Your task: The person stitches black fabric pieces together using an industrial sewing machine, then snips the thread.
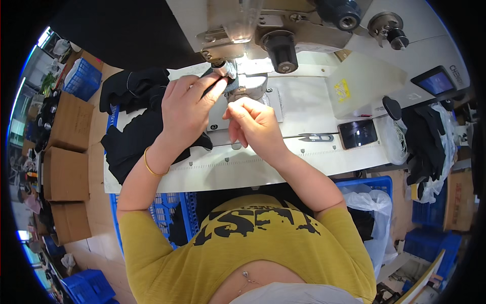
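Both hands pinch closed: the left hand (190, 109) holds black fabric (139, 134) beside the needle (234, 71), the right hand (253, 124) something unclear; fingertips risk pricking.

1. The fabric (136, 137) on the table is black.
2. The table (314, 152) is white.
3. The shirt (253, 253) is mustard yellow with a black print.
4. The crates (83, 78) are blue.
5. The boxes (68, 172) are plain brown.
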### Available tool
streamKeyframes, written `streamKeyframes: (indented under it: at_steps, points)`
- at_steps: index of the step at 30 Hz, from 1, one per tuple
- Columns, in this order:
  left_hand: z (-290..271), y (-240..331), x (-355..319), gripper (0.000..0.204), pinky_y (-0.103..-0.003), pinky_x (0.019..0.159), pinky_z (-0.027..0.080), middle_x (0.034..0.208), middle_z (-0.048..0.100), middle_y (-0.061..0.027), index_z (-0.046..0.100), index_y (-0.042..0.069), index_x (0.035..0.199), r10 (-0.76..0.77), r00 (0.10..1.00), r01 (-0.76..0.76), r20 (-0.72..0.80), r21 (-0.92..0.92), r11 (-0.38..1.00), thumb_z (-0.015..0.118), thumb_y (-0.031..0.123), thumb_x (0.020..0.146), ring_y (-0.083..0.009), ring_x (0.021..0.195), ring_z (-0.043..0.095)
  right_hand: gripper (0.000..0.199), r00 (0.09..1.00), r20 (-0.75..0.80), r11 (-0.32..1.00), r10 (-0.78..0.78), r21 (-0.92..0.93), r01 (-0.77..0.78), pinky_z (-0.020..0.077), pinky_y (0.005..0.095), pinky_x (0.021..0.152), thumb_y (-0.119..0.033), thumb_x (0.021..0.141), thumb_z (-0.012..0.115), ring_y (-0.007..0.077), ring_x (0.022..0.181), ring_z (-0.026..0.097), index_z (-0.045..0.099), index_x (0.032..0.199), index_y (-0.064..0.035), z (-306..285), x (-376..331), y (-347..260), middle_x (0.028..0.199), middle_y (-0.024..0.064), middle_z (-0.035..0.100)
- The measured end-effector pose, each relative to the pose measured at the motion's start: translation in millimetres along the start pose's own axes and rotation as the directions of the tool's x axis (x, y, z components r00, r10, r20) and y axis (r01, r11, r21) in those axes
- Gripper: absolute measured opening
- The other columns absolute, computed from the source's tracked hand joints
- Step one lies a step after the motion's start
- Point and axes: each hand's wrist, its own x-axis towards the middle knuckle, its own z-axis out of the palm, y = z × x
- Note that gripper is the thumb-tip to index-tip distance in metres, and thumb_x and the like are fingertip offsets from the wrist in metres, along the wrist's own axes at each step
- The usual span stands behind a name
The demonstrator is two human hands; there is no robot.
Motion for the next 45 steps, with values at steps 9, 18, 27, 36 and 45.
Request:
streamKeyframes:
  at_steps: [9,18,27,36,45]
  points:
    - [8.3,-6.2,8.3,0.034,-0.032,0.073,0.045,0.097,0.067,-0.003,0.071,0.003,0.096,-0.026,0.999,0.025,-0.043,-0.033,0.999,0.065,-0.003,0.063,-0.021,0.084,0.058,0.023,0.997,0.073,0.999,0.007,-0.047,-0.004,0.0312,0.0189,0.042,-0.02,0.102,0.049,0.0034,0.043,0.042,0.061,0.09,-0.0035,2.6,-2.7,1.2,0.058,0.0046,0.06]
    - [8.7,-22.9,-31.4,0.096,-0.04,0.116,0.024,0.149,0.035,-0.0196,0.026,0.002,0.149,-0.312,0.841,0.523,0.442,-0.517,0.678,0.08,0.023,0.072,-0.0314,0.141,0.033,0.023,0.993,0.099,0.995,0.06,-0.087,-0.051,0.033,0.0193,0.042,-0.02,0.101,0.051,0.0043,0.044,0.044,0.062,0.09,-0.0031,-1.2,-10.8,5.9,0.059,0.0043,0.06]
    - [-34.0,-2.3,-16.3,0.084,-0.038,0.101,0.042,0.129,0.053,-0.0204,0.036,0.001,0.142,-0.433,0.755,0.655,0.492,-0.533,0.536,0.077,0.024,0.074,-0.0314,0.12,0.054,0.024,0.997,0.034,0.984,0.069,-0.164,-0.063,0.0323,0.0199,0.043,-0.019,0.101,0.05,0.0048,0.044,0.046,0.062,0.089,-0.0018,-15.7,-26.2,8.0,0.058,0.0042,0.06]
    - [-89.0,-44.2,-113.6,0.099,-0.043,0.112,0.031,0.14,0.043,-0.0203,0.033,0.005,0.147,-0.385,0.769,0.298,0.511,0.246,0.922,0.084,0.019,0.063,-0.0368,0.129,0.042,0.008,0.982,0.174,0.976,-0.07,-0.193,0.103,0.0428,0.0203,0.051,-0.005,0.094,0.059,0.0066,0.057,0.057,0.062,0.098,0.0014,35.7,-19.4,15.8,0.067,0.0049,0.064]
    - [-96.0,73.1,-229.0,0.06,-0.036,0.092,0.049,0.131,0.056,-0.0185,0.053,-0.005,0.129,0.049,-0.074,0.918,0.996,0.087,-0.386,0.05,0.047,0.098,-0.0225,0.116,0.056,0.093,0.604,0.765,0.422,-0.224,-0.482,0.768,0.0372,0.0405,0.109,-0.046,0.071,0.08,0.0365,0.131,0.044,0.04,0.141,0.0004,193.8,130.7,40.5,0.14,0.0232,0.047]
